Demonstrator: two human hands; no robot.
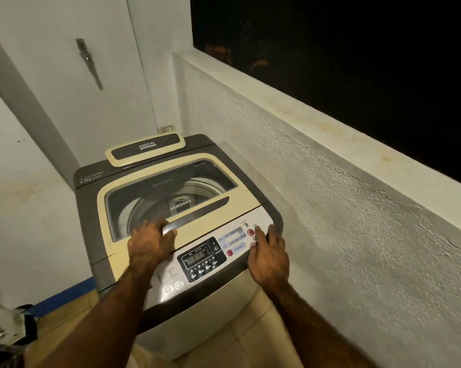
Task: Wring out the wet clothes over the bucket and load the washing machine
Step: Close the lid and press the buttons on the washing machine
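Top-load washing machine (pixel 205 325) stands in corner beside rough parapet wall (pixel 343 208), lid (pixel 103 197) down; left hand (pixel 149 244) curls fingers over grey lid handle (pixel 195 211), right hand (pixel 269 258) loosely spread on control panel (pixel 197 261), index fingertip touching power button (pixel 257 228)

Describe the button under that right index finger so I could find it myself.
Start at the top-loading Samsung washing machine, then its silver control panel along the front edge. At the panel's right end, under a fingertip of the right hand, sits the small dark Power button; its round neighbour is red.
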